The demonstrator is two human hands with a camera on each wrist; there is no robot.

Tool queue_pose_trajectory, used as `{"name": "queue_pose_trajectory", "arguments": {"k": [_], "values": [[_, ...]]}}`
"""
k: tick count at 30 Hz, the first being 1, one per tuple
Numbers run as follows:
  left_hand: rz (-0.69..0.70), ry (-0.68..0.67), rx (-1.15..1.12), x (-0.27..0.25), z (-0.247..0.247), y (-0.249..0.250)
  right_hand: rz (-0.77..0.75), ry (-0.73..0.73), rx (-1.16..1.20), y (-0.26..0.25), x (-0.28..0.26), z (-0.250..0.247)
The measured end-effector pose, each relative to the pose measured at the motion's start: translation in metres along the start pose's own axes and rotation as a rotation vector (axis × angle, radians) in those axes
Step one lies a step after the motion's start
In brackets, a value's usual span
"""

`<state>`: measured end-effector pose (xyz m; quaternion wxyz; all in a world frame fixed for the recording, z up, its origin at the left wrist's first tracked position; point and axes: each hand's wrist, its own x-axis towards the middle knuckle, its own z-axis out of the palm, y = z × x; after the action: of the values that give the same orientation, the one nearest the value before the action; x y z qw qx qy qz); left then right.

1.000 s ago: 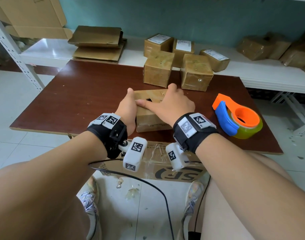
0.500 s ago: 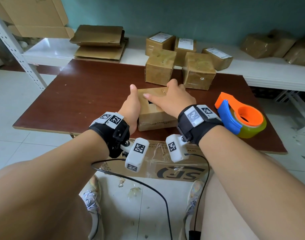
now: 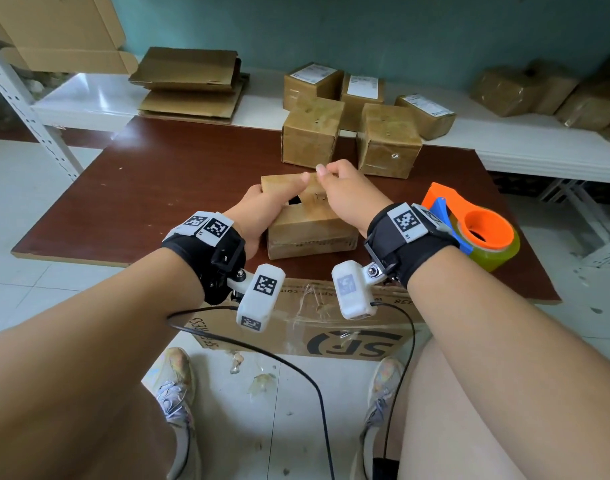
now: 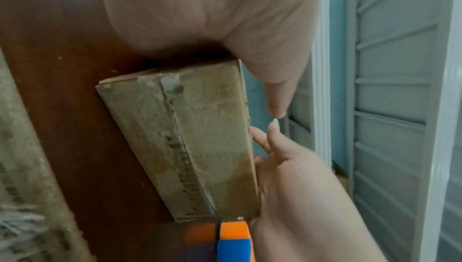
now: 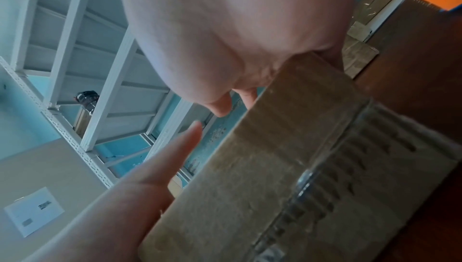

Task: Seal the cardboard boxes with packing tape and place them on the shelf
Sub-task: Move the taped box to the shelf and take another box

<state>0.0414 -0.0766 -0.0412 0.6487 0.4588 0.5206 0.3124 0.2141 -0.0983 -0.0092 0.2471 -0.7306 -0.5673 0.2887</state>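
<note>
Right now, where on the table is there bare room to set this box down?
The table's left half is bare, from the left hand to its left edge. It is crowded at the back, where two sealed boxes stand, and at the right by the tape dispenser.

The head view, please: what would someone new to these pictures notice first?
Most likely the two hands, the left hand and the right hand, on a small cardboard box at the near middle of the brown table, its top flaps not fully shut. Next, the bright orange and blue tape dispenser lying just right of the box.
</note>
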Motion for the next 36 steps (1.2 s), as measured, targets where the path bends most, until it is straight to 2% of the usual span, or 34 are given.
{"name": "queue_pose_trajectory", "arguments": {"k": [5,8,11,15,18,20,24,29,33,36], "values": [[0.05,0.189,0.096,0.0,0.009,-0.001,0.002,0.0,0.023,-0.001,0.002,0.0],[0.065,0.237,0.192,-0.001,0.009,0.0,0.011,0.009,0.033,-0.003,-0.001,0.002],[0.078,0.207,0.179,0.001,0.008,0.001,0.024,0.026,0.033,-0.004,-0.002,0.004],[0.058,0.032,0.152,0.004,0.002,0.002,0.032,0.03,-0.01,-0.004,-0.002,0.004],[-0.031,0.053,0.093,0.006,0.0,0.004,0.036,0.023,-0.018,-0.004,-0.003,0.004],[-0.014,0.08,0.098,0.003,0.0,0.008,0.036,0.015,-0.018,-0.003,-0.003,0.003],[-0.039,-0.055,-0.006,-0.007,0.0,0.012,0.04,-0.043,0.029,-0.003,-0.003,-0.001],[-0.083,0.013,-0.074,-0.01,0.005,0.012,0.027,-0.138,-0.015,-0.002,-0.005,-0.008],[-0.08,0.03,-0.055,-0.007,0.008,0.013,-0.001,-0.045,-0.306,-0.008,-0.012,0.003],[-0.073,0.025,-0.012,-0.003,0.007,0.013,0.028,-0.113,-0.201,-0.011,-0.013,-0.005]]}}
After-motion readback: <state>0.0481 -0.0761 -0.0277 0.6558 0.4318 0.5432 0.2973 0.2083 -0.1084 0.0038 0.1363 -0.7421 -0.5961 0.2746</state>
